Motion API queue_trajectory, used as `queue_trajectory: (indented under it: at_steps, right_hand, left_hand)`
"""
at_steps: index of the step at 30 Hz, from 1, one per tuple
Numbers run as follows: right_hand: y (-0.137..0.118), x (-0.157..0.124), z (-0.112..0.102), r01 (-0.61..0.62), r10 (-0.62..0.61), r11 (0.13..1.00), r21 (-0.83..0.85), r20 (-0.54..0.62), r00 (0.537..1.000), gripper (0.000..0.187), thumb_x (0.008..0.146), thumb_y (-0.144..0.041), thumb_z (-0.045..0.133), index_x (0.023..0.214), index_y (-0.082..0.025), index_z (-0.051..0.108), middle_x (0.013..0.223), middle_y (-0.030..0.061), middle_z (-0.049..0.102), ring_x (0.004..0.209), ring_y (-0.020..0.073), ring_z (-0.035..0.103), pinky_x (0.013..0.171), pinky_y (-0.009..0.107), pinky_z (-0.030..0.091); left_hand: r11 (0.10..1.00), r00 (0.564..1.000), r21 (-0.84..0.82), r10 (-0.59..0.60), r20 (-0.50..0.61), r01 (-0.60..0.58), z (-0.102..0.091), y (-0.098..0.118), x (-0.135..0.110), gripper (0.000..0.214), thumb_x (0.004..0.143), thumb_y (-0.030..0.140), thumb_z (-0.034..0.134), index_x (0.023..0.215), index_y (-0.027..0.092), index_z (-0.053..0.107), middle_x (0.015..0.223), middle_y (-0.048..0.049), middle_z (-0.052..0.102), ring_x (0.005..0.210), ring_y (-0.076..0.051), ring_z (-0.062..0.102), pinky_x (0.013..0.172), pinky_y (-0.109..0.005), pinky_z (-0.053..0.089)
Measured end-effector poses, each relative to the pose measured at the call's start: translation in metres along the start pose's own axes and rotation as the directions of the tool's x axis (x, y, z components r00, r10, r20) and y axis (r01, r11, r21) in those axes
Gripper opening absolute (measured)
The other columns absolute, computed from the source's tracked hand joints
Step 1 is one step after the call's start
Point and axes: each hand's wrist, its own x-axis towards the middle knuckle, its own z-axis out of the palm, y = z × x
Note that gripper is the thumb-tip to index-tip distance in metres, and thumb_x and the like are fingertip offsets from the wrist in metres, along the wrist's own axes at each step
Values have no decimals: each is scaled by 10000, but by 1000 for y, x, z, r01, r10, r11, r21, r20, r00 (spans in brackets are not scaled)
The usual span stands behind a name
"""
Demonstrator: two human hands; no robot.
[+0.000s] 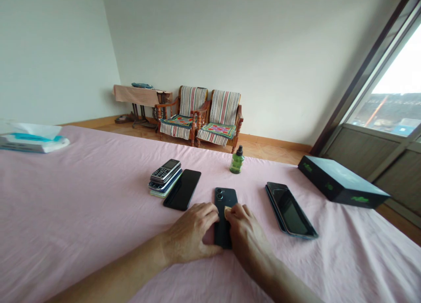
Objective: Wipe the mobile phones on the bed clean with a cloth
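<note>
A dark smartphone [223, 233] lies back side up on the pink cloth, its two camera rings toward the far end. My left hand [194, 233] grips its left edge, with the fingers at the side and the thumb by the near corner. Pinched in my right hand [246, 228] is a small yellowish cloth [227, 211], pressed on the phone's back. Just beyond my left hand lies a black phone [184, 189], screen up. It sits beside a stack of phones [166, 173] topped by a keypad phone.
To the right are stacked smartphones [291, 211] and a black box [342, 184] with green lettering. A green spray bottle [236, 162] stands near the far edge. A wipes pack [36, 140] lies far left. Two wooden chairs [210, 114] stand beyond the pink-covered surface [98, 197].
</note>
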Motion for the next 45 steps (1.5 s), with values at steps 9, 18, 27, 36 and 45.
queue_trajectory:
  at_steps: [9, 18, 27, 36, 45]
  right_hand:
    - [-2, 33, 5, 78, -79, 996, -32, -32, 996, 203, 875, -85, 460, 919, -205, 618, 956, 50, 575, 903, 195, 495, 804, 282, 397]
    - [13, 34, 2, -15, 12, 995, -100, -34, 999, 266, 804, -28, 441, 886, -192, 633, 953, 63, 587, 906, 200, 494, 819, 287, 379]
    - [8, 34, 0, -18, 13, 993, -112, -47, 999, 224, 833, -89, 455, 918, -197, 631, 971, 79, 592, 921, 236, 482, 800, 340, 345]
    - [16, 43, 5, -33, 31, 999, -29, -60, 998, 364, 830, -54, 438, 1093, -217, 630, 1047, 68, 597, 973, 217, 484, 821, 303, 354]
    - [15, 64, 13, 32, -29, 998, 46, -75, 997, 311, 779, -1, 431, 908, -170, 657, 945, 64, 595, 909, 187, 497, 811, 259, 387]
  left_hand:
    - [999, 999, -10, 34, 8, -34, -2, 0, 1, 428, 680, 369, 794, 1020, 187, 607, 1075, -65, 599, 1031, -283, 549, 931, -410, 435]
    - [999, 1000, 33, -6, 1, 6, 4, -3, -2, 458, 659, 370, 810, 1021, 180, 603, 1067, -68, 595, 999, -272, 558, 911, -400, 443]
    - [999, 1000, 19, -29, 5, 28, 5, -4, -1, 465, 647, 343, 815, 1029, 180, 607, 1059, -64, 593, 1001, -267, 550, 917, -403, 446]
    - [1000, 1000, -8, -21, -15, 21, 7, -4, -1, 458, 625, 297, 823, 1008, 167, 609, 1092, -77, 597, 1012, -273, 554, 935, -405, 445]
    - [1000, 1000, -21, -8, 3, 8, 3, -1, 2, 414, 614, 278, 827, 949, 180, 602, 988, -40, 592, 948, -248, 543, 867, -370, 462]
